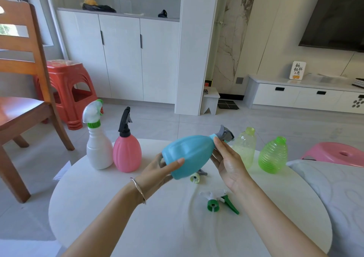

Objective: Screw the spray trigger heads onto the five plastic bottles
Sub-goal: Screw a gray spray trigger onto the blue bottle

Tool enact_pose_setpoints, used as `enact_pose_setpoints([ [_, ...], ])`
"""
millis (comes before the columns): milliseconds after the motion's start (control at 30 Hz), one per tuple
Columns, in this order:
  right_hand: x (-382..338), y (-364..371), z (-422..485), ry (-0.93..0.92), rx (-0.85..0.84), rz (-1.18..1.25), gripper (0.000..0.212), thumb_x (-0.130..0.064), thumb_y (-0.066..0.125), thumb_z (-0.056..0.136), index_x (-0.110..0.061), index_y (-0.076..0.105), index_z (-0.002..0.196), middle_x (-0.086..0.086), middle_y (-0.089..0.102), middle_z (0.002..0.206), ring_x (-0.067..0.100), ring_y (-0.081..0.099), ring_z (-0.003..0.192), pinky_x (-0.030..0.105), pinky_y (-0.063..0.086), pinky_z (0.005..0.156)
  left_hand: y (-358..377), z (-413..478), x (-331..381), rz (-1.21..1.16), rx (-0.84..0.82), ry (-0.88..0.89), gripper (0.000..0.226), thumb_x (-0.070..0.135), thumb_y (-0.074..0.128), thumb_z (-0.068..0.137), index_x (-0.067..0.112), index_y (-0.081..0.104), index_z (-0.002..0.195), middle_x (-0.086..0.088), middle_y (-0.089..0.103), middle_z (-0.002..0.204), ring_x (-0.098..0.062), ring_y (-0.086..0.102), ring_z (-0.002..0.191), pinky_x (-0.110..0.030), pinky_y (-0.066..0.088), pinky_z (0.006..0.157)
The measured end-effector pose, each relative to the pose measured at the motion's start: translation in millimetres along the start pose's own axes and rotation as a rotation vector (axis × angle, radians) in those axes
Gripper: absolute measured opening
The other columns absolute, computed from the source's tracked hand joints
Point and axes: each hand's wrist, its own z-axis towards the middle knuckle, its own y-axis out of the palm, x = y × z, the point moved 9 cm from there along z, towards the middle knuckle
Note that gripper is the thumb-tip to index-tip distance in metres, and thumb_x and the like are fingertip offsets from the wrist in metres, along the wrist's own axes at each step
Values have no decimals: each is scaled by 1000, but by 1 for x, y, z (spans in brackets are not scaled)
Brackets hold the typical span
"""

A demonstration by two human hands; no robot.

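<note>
Left hand point(163, 168) gripped the blue bottle point(189, 156) by its base over mid-table, gray head point(225, 133) pointing to 2 o'clock. Right hand point(230, 166) loosely cupped the neck, thumb on it.

Round white counter point(118, 207) in the foreground. Left: wooden chair point(23, 91), with stacked red plastic stools point(67, 83) behind it. Far wall: white three-door cabinet point(122, 59). Right: pink stool point(334, 154), low drawer unit point(295, 97) bearing a small lettered card point(298, 70), and a wall-mounted television point(338, 14) above.
</note>
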Motion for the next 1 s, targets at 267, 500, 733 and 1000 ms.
enact_pose_setpoints([
  [267,4,6,1,4,-28,-12,28,-27,74,66,-18,73,92,-1,75,96,8,70,86,21,53,79,0,-2,-3,-18,-8,-38,66,58,64,73,26,49,129,-3,64,123,-20,67,104,-31,58,78],
  [500,4,8,1,6,-52,-10,22,-28,75,67,-20,75,88,-3,76,93,7,70,85,18,54,70,10,-6,-16,-53,-72,-159,63,68,44,72,31,52,123,-9,60,126,-29,69,100,-42,59,75],
  [733,3,8,1,5,-57,3,17,-28,75,67,-22,77,83,-4,75,96,7,70,90,24,50,85,5,-4,-4,-77,-34,-18,65,49,71,76,27,46,132,-3,63,127,-19,65,110,-28,56,83],
  [1000,-4,14,-3,-37,-39,16,14,-19,71,73,-15,75,85,0,76,88,8,71,82,17,55,71,-5,-3,-8,-121,99,-70,72,63,68,65,27,50,125,-10,57,126,-27,71,94,-39,59,69],
])
